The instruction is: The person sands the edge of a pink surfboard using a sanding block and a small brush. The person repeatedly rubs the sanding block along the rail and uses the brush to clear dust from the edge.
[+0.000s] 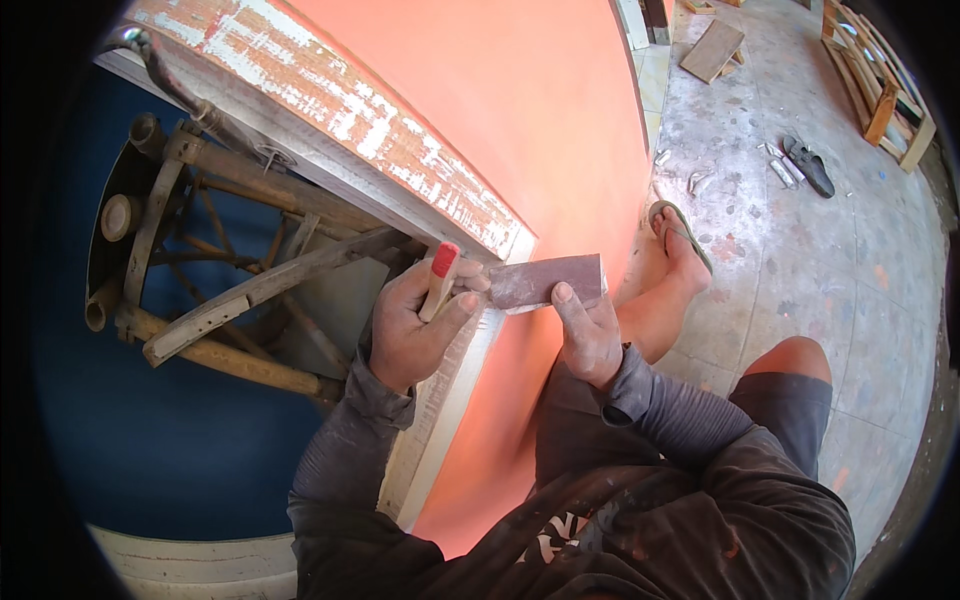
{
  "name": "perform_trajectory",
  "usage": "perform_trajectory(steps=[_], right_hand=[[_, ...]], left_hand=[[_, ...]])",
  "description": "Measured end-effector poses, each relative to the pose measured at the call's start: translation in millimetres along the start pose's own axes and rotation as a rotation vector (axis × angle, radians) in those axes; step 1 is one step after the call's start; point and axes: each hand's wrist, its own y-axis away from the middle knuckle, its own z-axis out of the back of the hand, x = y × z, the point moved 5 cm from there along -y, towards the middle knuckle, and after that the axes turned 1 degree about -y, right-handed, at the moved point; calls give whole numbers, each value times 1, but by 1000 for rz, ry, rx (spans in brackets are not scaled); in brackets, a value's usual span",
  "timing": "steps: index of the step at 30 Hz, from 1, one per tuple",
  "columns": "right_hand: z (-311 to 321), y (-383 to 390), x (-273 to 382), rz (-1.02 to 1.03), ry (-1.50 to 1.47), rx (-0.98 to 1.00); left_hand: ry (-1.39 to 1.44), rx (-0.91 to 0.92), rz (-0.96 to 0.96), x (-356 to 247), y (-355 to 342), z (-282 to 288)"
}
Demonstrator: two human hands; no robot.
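Observation:
My left hand (pixel 410 325) grips a pale wooden handle with a red tip (pixel 443 270), held upright; whatever is at its lower end is hidden. Its fingertips also reach the left end of a dark reddish-brown sheet of sandpaper (pixel 530 278). My right hand (pixel 590 335) pinches that sheet near its right end, thumb on top. Both hands are over a white-and-bare-wood window ledge (pixel 440 420) beside a salmon-pink wall (pixel 490 120). Along the upper left runs a scraped wooden frame (pixel 360 115) with patchy white paint and a metal latch (pixel 205 115).
Wooden and bamboo scaffolding (pixel 180 330) stands beyond the opening, against dark blue. My legs and sandalled foot (pixel 675 240) rest right of the wall on stained floor tiles (pixel 870 300). Farther off lie a black sandal (pixel 808 165), a small wooden board (pixel 712 50) and a wooden rack (pixel 880 100).

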Motion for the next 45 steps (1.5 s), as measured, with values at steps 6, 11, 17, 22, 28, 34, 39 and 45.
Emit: perform_trajectory(steps=[6, 11, 17, 22, 28, 34, 39, 45], right_hand=[[-11, 6, 3, -40, -111, 50], [-24, 6, 21, -117, -327, 54], [-24, 6, 20, -191, -301, 200], [-22, -3, 25, -192, -396, 180], [-21, -7, 23, -137, -526, -53], [-17, -12, 14, -199, -424, -200], [-9, -9, -24, -239, -203, -190], [-14, -3, -24, -169, -167, -229]], left_hand=[[32, 28, 7, -3, -1, -1], [-120, 36, -99, -9, -2, -3], [-273, 57, -121, -23, -5, -11], [-361, 160, -82, -27, -4, -11], [-351, 166, -114, -25, -3, -9], [-351, 176, -99, -19, -2, -9], [-293, 134, -74, -23, -2, -8], [-294, 112, -106, -19, -2, -6]])
